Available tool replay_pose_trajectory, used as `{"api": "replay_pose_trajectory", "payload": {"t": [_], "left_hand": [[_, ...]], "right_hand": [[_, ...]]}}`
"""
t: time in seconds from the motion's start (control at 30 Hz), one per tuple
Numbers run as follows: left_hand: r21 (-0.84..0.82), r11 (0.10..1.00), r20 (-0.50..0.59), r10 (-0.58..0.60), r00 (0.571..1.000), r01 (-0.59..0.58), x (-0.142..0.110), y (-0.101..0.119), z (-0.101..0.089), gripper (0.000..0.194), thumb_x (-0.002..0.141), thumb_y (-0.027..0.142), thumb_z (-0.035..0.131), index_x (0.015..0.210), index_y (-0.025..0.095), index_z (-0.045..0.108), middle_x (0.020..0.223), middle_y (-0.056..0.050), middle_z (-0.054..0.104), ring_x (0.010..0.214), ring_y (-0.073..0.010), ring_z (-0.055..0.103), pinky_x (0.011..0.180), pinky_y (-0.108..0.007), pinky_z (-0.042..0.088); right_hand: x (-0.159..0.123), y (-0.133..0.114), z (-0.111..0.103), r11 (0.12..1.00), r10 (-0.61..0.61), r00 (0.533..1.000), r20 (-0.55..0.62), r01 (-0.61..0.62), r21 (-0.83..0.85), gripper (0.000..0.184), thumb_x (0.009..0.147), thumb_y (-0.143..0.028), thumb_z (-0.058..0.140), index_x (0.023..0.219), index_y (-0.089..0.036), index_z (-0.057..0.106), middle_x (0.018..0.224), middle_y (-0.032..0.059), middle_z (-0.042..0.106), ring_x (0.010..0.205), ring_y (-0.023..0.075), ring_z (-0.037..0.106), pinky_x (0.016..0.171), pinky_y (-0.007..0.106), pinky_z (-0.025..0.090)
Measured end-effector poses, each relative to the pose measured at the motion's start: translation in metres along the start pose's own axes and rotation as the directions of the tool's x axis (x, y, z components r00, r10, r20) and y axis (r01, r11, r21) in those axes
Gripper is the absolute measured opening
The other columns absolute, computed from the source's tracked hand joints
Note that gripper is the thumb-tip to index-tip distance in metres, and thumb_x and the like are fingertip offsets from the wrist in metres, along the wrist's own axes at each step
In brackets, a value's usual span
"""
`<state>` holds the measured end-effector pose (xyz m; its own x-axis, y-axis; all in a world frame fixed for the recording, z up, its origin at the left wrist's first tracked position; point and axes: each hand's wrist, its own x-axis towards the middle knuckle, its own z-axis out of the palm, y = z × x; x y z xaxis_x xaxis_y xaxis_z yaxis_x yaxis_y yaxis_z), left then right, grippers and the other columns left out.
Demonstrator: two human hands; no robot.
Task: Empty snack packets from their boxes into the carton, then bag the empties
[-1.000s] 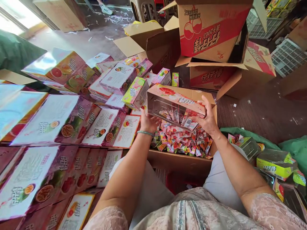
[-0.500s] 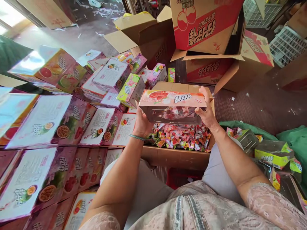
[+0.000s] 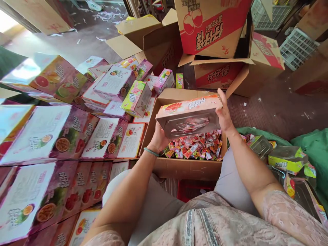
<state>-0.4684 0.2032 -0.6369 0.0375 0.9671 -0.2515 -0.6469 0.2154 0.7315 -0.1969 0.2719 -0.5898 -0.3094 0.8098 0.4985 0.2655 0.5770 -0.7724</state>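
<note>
- Between your left hand (image 3: 159, 138) and right hand (image 3: 224, 114), head view: windowed box (image 3: 188, 119), clamped at both ends — tilted.
- Just below your grip: wrapped packets (image 3: 197, 147) in an open carton (image 3: 189, 169).
- Two-handed holding now — any shift calls for both ends supported.

Left hand (image 3: 159, 137): fingers partly hidden by pink box (image 3: 191, 111) | box contents: unclear through plastic | open carton (image 3: 189, 168): depth hidden under candy packets (image 3: 196, 146) | shoe (image 3: 93, 4): cut by top edge | small print: unreadable
</note>
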Motion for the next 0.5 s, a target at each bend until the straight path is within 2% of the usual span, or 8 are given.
{"api": "replay_pose_trajectory", "payload": {"t": [0.07,0.13,0.2,0.27,0.4,0.47,0.5], "left_hand": [[-0.021,1.0,-0.009,-0.01,1.0,0.01,-0.002,0.0,0.0,0.076,0.099,0.083,0.047,0.143,0.024,0.068,0.12,-0.014,0.081,0.116,-0.0373,0.076,0.097,-0.056,0.067],[-0.014,0.995,-0.078,0.098,0.992,-0.099,-0.003,0.005,-0.001,0.077,0.099,0.084,0.044,0.142,0.025,0.068,0.116,-0.012,0.082,0.115,-0.0361,0.076,0.096,-0.052,0.067],[0.036,0.98,-0.131,0.2,0.971,-0.197,-0.002,0.013,0.0,0.078,0.098,0.086,0.043,0.141,0.026,0.069,0.115,-0.011,0.082,0.117,-0.0354,0.076,0.097,-0.05,0.066],[0.09,0.969,-0.125,0.239,0.963,-0.229,-0.002,0.022,0.003,0.08,0.095,0.088,0.046,0.138,0.025,0.07,0.117,-0.013,0.081,0.121,-0.0357,0.074,0.1,-0.05,0.065],[0.154,0.961,-0.067,0.241,0.968,-0.229,-0.008,0.036,0.008,0.083,0.092,0.091,0.042,0.122,0.02,0.074,0.118,-0.015,0.08,0.118,-0.0336,0.073,0.104,-0.052,0.062],[0.19,0.965,-0.105,0.205,0.973,-0.183,-0.014,0.038,0.007,0.08,0.091,0.091,0.039,0.112,0.022,0.074,0.108,-0.011,0.081,0.103,-0.0303,0.074,0.099,-0.051,0.064],[0.219,0.968,-0.189,0.165,0.968,-0.122,-0.017,0.039,0.005,0.076,0.088,0.091,0.042,0.103,0.024,0.074,0.096,-0.009,0.081,0.092,-0.0293,0.074,0.092,-0.05,0.066]], "right_hand": [[0.003,0.005,-0.003,0.999,0.047,0.999,-0.009,-0.046,0.011,0.12,0.081,-0.111,0.024,0.176,-0.039,0.018,0.182,0.0035,0.019,0.169,0.0364,0.014,0.134,0.065,0.029],[0.003,0.008,-0.002,0.996,0.078,0.997,0.013,-0.079,0.05,0.119,0.081,-0.111,0.029,0.176,-0.04,0.019,0.182,0.0028,0.019,0.17,0.0358,0.014,0.133,0.066,0.031],[0.001,0.008,0.001,0.991,0.096,0.994,0.044,-0.1,0.093,0.117,0.082,-0.109,0.037,0.175,-0.04,0.022,0.181,0.0037,0.023,0.168,0.0361,0.019,0.132,0.067,0.031],[0.0,0.007,0.005,0.987,0.101,0.994,0.042,-0.105,0.118,0.113,0.083,-0.106,0.046,0.172,-0.038,0.029,0.178,0.0054,0.03,0.165,0.0366,0.026,0.132,0.066,0.032],[-0.01,-0.001,0.012,0.985,0.102,0.988,-0.112,-0.085,0.15,0.102,0.084,-0.094,0.067,0.161,-0.033,0.042,0.162,0.009,0.05,0.152,0.0343,0.046,0.129,0.058,0.042],[-0.022,-0.006,0.006,0.987,0.12,0.961,-0.249,-0.088,0.138,0.096,0.087,-0.089,0.069,0.159,-0.031,0.042,0.153,0.0091,0.055,0.143,0.0318,0.054,0.125,0.055,0.047],[-0.03,-0.008,-0.004,0.991,0.118,0.942,-0.314,-0.093,0.095,0.094,0.089,-0.088,0.067,0.159,-0.031,0.041,0.151,0.0092,0.055,0.142,0.0312,0.055,0.124,0.055,0.048]]}}
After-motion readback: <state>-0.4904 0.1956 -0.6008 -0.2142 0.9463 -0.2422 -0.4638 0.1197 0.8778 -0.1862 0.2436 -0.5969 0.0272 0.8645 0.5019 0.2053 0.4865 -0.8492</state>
